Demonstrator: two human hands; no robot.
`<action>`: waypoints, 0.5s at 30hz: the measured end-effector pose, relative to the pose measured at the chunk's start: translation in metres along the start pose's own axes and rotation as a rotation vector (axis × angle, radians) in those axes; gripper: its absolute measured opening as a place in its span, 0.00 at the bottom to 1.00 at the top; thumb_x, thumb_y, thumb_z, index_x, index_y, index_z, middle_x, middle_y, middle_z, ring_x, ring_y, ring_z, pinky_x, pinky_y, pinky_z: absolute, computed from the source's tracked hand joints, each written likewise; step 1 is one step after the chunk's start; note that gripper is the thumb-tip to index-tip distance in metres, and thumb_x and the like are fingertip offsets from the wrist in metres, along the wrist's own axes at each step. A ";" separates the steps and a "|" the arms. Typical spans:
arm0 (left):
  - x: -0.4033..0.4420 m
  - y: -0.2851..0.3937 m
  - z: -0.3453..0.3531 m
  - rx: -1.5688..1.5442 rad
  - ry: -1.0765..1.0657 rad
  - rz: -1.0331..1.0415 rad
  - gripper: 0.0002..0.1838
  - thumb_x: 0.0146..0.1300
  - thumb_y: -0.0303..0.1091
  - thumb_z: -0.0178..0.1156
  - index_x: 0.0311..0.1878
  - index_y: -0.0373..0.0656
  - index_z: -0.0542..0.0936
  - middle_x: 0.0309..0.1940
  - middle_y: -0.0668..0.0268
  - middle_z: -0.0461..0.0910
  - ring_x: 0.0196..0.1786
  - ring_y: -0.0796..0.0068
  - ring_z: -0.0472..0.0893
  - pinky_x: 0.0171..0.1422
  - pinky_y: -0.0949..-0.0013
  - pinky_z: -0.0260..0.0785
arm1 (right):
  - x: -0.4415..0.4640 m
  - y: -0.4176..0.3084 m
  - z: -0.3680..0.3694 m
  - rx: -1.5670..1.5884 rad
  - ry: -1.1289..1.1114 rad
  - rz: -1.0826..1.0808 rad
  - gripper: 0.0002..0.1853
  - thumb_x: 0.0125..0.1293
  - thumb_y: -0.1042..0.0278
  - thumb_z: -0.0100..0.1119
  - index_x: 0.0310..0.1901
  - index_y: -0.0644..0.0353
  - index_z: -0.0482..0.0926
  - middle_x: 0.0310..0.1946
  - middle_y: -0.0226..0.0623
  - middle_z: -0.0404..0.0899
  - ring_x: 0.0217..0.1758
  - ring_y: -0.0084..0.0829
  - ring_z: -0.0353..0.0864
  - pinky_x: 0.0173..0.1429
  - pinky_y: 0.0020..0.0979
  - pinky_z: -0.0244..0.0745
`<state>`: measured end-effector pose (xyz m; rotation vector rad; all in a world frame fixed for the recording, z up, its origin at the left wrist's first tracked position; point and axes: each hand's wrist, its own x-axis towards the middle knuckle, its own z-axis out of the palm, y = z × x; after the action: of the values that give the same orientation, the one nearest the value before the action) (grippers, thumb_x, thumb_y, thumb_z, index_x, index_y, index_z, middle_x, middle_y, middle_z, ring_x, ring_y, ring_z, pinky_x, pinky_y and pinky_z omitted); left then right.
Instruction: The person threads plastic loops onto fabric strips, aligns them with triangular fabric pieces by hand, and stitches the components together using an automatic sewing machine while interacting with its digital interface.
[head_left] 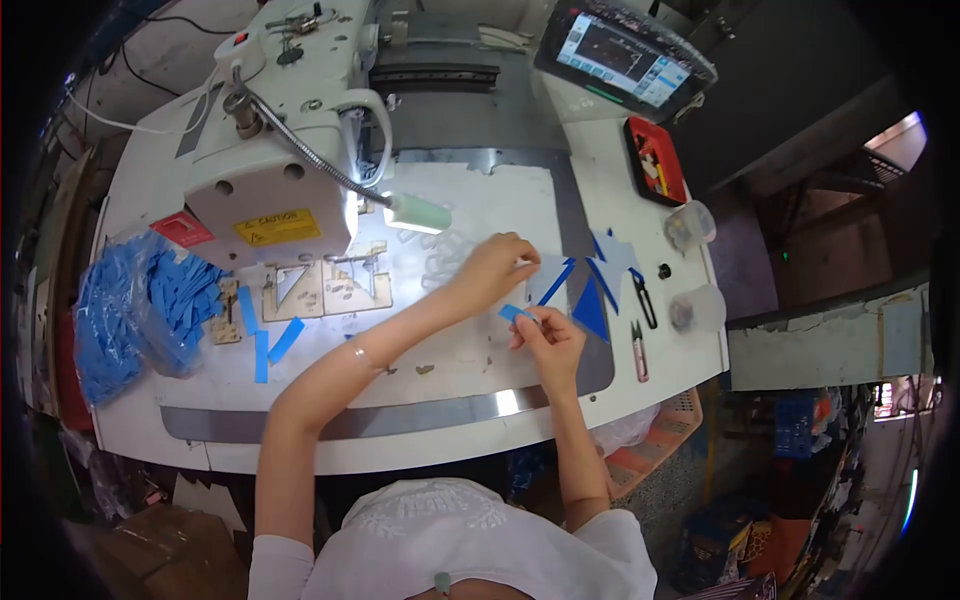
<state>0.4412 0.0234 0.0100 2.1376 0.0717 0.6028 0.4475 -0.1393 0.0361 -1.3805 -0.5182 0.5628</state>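
Observation:
My left hand point(497, 268) reaches across the white work plate, with its fingers closed at the edge of a light grey, blue-edged triangular piece point(545, 279). Just nearer to me, my right hand point(552, 345) pinches a small blue strip point(513, 312) between thumb and fingers. Beside them lie a dark blue triangle point(590, 312) and more light grey pieces point(622, 265). To the left, several loose blue strips point(287, 340) rest by a cut-out template point(330, 285).
A sewing machine head point(270, 205) with a bendable lamp point(420, 213) stands at left. A plastic bag of blue strips point(150, 310) sits beside it. On the right are thread snips point(639, 352), black-handled scissors point(644, 298), a red tray point(655, 160), plastic tubs point(697, 310) and a control screen point(625, 58).

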 end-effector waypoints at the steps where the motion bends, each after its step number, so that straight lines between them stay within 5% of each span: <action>1: 0.012 -0.005 0.022 0.054 0.062 0.024 0.08 0.52 0.34 0.65 0.34 0.41 0.80 0.33 0.60 0.76 0.40 0.63 0.75 0.42 0.65 0.68 | -0.002 -0.002 -0.005 -0.015 0.019 -0.019 0.04 0.61 0.77 0.59 0.36 0.69 0.78 0.28 0.35 0.79 0.26 0.19 0.77 0.31 0.19 0.72; 5: 0.023 0.002 0.045 0.416 -0.153 -0.074 0.14 0.47 0.39 0.68 0.29 0.40 0.77 0.33 0.57 0.77 0.41 0.59 0.76 0.42 0.63 0.68 | -0.002 -0.004 -0.032 -0.053 0.129 -0.033 0.05 0.60 0.75 0.60 0.35 0.68 0.78 0.26 0.34 0.80 0.24 0.20 0.77 0.31 0.18 0.71; 8: 0.013 -0.005 0.027 0.069 -0.150 -0.119 0.14 0.46 0.39 0.69 0.29 0.40 0.77 0.28 0.57 0.78 0.36 0.59 0.78 0.39 0.63 0.69 | 0.004 -0.004 -0.046 -0.045 0.174 -0.038 0.06 0.62 0.73 0.59 0.35 0.68 0.78 0.26 0.35 0.79 0.23 0.20 0.75 0.30 0.19 0.70; 9: 0.006 -0.005 0.021 0.019 -0.044 -0.102 0.14 0.49 0.39 0.68 0.29 0.39 0.76 0.23 0.61 0.78 0.27 0.66 0.79 0.31 0.66 0.70 | 0.005 -0.007 -0.043 -0.024 0.216 -0.037 0.07 0.62 0.72 0.59 0.35 0.69 0.78 0.26 0.36 0.79 0.23 0.20 0.75 0.30 0.19 0.70; 12: -0.019 0.034 -0.031 -0.379 -0.083 -0.458 0.14 0.54 0.38 0.67 0.29 0.38 0.74 0.22 0.65 0.77 0.22 0.75 0.77 0.25 0.73 0.68 | 0.004 -0.009 -0.035 -0.054 0.307 -0.023 0.08 0.61 0.71 0.59 0.33 0.69 0.79 0.31 0.38 0.79 0.25 0.22 0.77 0.26 0.20 0.68; 15: -0.058 0.047 -0.063 -0.435 -0.042 -0.498 0.13 0.55 0.35 0.66 0.31 0.35 0.74 0.21 0.65 0.76 0.18 0.79 0.76 0.22 0.74 0.66 | -0.002 -0.021 -0.006 -0.122 0.070 -0.006 0.07 0.60 0.73 0.60 0.33 0.71 0.79 0.37 0.38 0.79 0.27 0.20 0.76 0.26 0.19 0.68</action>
<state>0.3543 0.0269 0.0548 1.6232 0.3996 0.2481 0.4511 -0.1476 0.0558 -1.5090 -0.5067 0.4821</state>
